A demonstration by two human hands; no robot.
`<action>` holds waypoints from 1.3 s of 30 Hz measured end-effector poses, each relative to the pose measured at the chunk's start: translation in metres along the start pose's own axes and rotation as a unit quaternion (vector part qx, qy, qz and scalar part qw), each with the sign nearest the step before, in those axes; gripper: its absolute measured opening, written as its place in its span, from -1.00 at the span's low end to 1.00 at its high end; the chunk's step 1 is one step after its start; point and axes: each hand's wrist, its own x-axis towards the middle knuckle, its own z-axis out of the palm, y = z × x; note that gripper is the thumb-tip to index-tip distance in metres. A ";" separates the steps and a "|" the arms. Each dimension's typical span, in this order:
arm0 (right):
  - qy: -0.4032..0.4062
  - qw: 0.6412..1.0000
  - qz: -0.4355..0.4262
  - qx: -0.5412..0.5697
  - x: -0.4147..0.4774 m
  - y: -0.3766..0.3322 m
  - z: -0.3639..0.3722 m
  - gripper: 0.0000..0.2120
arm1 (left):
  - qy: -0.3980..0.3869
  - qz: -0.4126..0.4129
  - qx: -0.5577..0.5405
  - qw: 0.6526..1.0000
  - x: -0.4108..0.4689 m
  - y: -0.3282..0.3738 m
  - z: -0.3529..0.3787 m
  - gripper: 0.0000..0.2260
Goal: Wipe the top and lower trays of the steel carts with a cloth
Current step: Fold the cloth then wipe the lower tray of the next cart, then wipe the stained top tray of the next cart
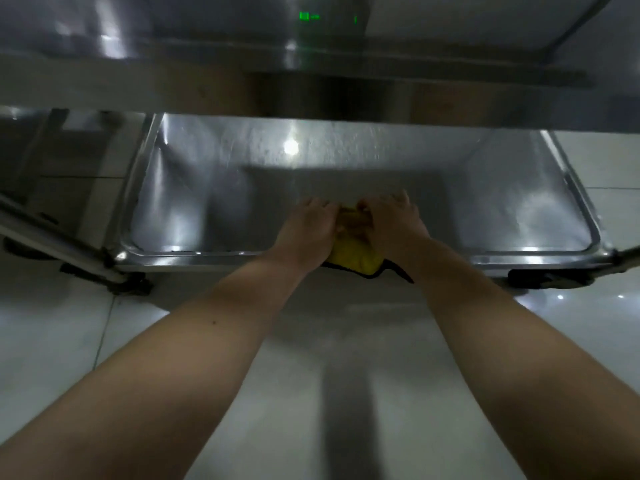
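Cloth (pixel 354 255), yellow, bunched, black-edged

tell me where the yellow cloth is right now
In the head view, the yellow cloth sits mid-frame on the near rim of the cart's lower tray, bunched between the left hand and right hand, its dark-edged corner hanging over the rim.

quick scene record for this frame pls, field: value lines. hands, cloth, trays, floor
view: head camera, looking down beneath the top tray
left hand: holds the yellow cloth
right hand: holds the same cloth
yellow cloth: bunched between both hands at the near rim, dark-edged corner hanging over it
lower tray: steel, glare spots, streaky sheen
floor: pale tiles
caster: dark, under the tray's near right corner
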 end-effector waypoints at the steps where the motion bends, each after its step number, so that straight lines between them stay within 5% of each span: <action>1: -0.007 1.000 -0.010 -0.015 -0.007 -0.002 -0.002 -0.77 | -0.028 0.005 0.032 0.999 -0.002 0.004 -0.005 -0.77; 13: -0.160 0.981 -0.056 -0.095 -0.108 -0.056 -0.066 -0.57 | -0.216 -0.049 0.159 0.962 -0.087 0.067 -0.095 -0.70; 26: -0.100 0.969 -0.152 0.167 -0.236 -0.160 -0.305 -0.74 | -0.031 -0.122 -0.057 0.990 -0.202 0.125 -0.381 -0.64; 31: -0.160 0.944 -0.231 0.175 -0.267 -0.238 -0.437 -0.65 | 0.033 -0.137 -0.052 0.989 -0.240 0.144 -0.541 -0.69; 39: -0.058 0.916 -0.360 0.167 -0.287 -0.417 -0.592 -0.73 | 0.192 -0.178 0.060 0.963 -0.309 0.103 -0.753 -0.74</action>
